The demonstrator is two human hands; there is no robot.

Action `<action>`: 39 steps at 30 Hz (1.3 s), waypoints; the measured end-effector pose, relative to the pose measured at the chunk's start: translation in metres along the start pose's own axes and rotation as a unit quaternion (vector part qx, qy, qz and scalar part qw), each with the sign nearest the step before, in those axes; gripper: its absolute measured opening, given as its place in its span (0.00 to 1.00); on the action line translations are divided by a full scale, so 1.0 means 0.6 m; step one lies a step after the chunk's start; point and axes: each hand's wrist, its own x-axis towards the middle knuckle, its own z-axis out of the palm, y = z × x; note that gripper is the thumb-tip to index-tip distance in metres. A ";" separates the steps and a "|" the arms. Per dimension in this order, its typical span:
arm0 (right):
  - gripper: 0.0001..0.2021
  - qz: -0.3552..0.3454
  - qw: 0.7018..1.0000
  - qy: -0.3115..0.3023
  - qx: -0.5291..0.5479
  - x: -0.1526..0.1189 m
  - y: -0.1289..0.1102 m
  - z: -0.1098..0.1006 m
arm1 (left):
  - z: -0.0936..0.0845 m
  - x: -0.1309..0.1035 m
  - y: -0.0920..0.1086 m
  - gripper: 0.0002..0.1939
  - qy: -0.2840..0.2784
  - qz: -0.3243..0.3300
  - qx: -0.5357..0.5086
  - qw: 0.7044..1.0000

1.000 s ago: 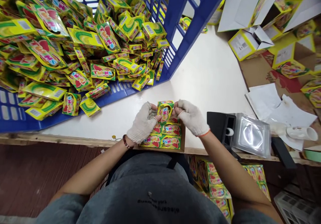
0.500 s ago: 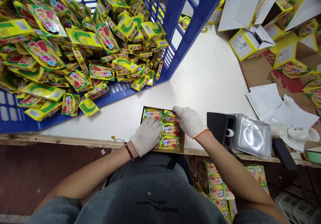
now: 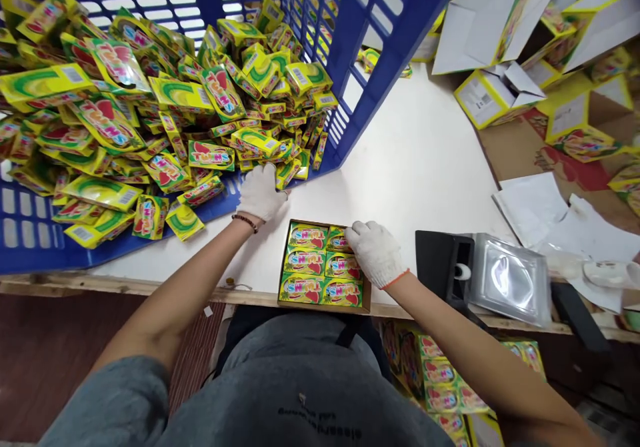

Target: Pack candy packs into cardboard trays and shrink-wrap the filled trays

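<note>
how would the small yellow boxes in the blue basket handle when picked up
The small yellow boxes would probably feel fairly stiff, since their edges look straight. Their glossy wrap may make them slippery. Piled at odd angles in the blue basket, others might slide when one is pulled.

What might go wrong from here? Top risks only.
1. Packs lie heaped loosely in the blue crate, where the left hand is; disturbing them might start a slide.
2. The yellow pack at the crate's front rim could get knocked out onto the table.
3. The cardboard tray sits right by the table's front edge; a bump from the right hand might push it over.
</note>
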 end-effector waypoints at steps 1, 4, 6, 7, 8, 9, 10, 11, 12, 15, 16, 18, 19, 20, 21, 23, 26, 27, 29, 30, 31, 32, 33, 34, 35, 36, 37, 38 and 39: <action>0.14 0.003 1.000 -0.002 0.000 0.001 -0.002 -0.001 | 0.009 0.009 -0.004 0.20 -0.008 0.003 -0.009 1.000; 0.14 0.009 1.000 0.001 0.013 -0.001 -0.001 0.002 | 0.027 0.012 -0.014 0.11 -0.017 0.009 -0.029 0.999; 0.14 0.011 0.999 0.005 0.035 -0.003 0.006 0.003 | 0.030 0.000 -0.021 0.07 -0.010 -0.015 -0.045 0.999; 0.13 0.010 0.999 0.005 0.049 -0.004 0.010 0.003 | 0.029 -0.009 -0.025 0.07 -0.004 -0.032 -0.062 0.998; 0.13 0.007 0.998 0.003 0.062 -0.004 0.013 0.003 | 0.025 -0.020 -0.028 0.07 0.006 -0.046 -0.086 0.995; 0.13 0.004 0.998 -0.001 0.069 -0.003 0.015 0.001 | 0.021 -0.031 -0.030 0.08 0.017 -0.053 -0.114 0.992; 0.13 0.000 0.998 -0.005 0.068 -0.002 0.016 -0.001 | 0.015 -0.043 -0.031 0.10 0.032 -0.051 -0.145 0.988; 0.14 -0.002 0.998 -0.008 0.060 -0.001 0.014 -0.002 | 0.008 -0.054 -0.031 0.11 0.048 -0.041 -0.174 0.983; 0.14 -0.003 0.999 -0.011 0.046 0.001 0.011 -0.003 | 0.002 -0.065 -0.030 0.12 0.065 -0.028 -0.197 0.978; 0.16 0.010 1.000 -0.017 0.008 0.005 -0.007 -0.002 | -0.017 -0.092 -0.022 0.14 0.087 -0.013 -0.254 0.963; 0.15 0.015 1.000 -0.020 0.003 0.006 -0.013 0.000 | -0.021 -0.099 -0.017 0.14 0.080 -0.018 -0.277 0.957; 0.15 0.021 1.000 -0.023 0.000 0.009 -0.023 0.005 | -0.025 -0.113 -0.004 0.16 0.051 -0.035 -0.338 0.939; 0.15 0.022 0.999 -0.024 -0.002 0.011 -0.026 0.007 | -0.025 -0.120 0.003 0.16 0.037 -0.042 -0.372 0.927; 0.15 0.022 0.999 -0.023 -0.003 0.012 -0.027 0.010 | -0.024 -0.127 0.010 0.17 0.025 -0.046 -0.404 0.913; 0.15 0.023 1.000 -0.020 -0.003 0.012 -0.028 0.012 | -0.023 -0.134 0.018 0.18 0.017 -0.046 -0.433 0.900; 0.15 0.027 1.000 -0.005 0.000 0.008 -0.027 0.018 | -0.020 -0.147 0.032 0.19 0.001 -0.043 -0.472 0.880; 0.16 0.016 0.999 0.040 0.026 -0.005 -0.025 0.029 | -0.018 -0.161 0.042 0.19 -0.025 -0.051 -0.490 0.870; 0.16 0.008 0.998 0.054 0.036 -0.009 -0.025 0.033 | -0.018 -0.163 0.043 0.19 -0.029 -0.058 -0.486 0.871; 0.17 0.000 0.997 0.066 0.045 -0.011 -0.024 0.039 | -0.018 -0.164 0.042 0.19 -0.030 -0.068 -0.477 0.876; 0.17 0.001 0.997 0.062 0.043 -0.008 -0.024 0.040 | -0.019 -0.164 0.042 0.19 -0.029 -0.071 -0.473 0.878; 0.18 0.003 0.998 0.051 0.039 -0.004 -0.024 0.041 | -0.019 -0.163 0.042 0.19 -0.029 -0.071 -0.473 0.877; 0.18 0.001 0.999 0.037 0.035 0.002 -0.024 0.039 | -0.019 -0.163 0.044 0.20 -0.031 -0.070 -0.477 0.875; 0.18 -0.005 0.999 0.025 0.035 0.007 -0.023 0.037 | -0.020 -0.163 0.047 0.20 -0.034 -0.067 -0.483 0.872; 0.19 -0.014 0.999 0.015 0.036 0.012 -0.023 0.033 | -0.020 -0.163 0.050 0.20 -0.039 -0.065 -0.490 0.868; 0.19 -0.022 0.999 0.010 0.039 0.016 -0.024 0.030 | -0.019 -0.164 0.054 0.20 -0.045 -0.064 -0.496 0.864; 0.19 -0.029 0.999 0.008 0.042 0.016 -0.025 0.027 | -0.019 -0.166 0.057 0.20 -0.051 -0.066 -0.501 0.861; 0.20 -0.033 0.998 0.012 0.044 0.014 -0.027 0.026 | -0.017 -0.169 0.060 0.20 -0.056 -0.070 -0.503 0.860; 0.20 -0.033 0.998 0.017 0.045 0.009 -0.030 0.026 | -0.016 -0.172 0.061 0.19 -0.061 -0.075 -0.504 0.858; 0.20 -0.027 0.998 0.025 0.046 0.002 -0.033 0.028 | -0.013 -0.174 0.061 0.19 -0.065 -0.080 -0.505 0.857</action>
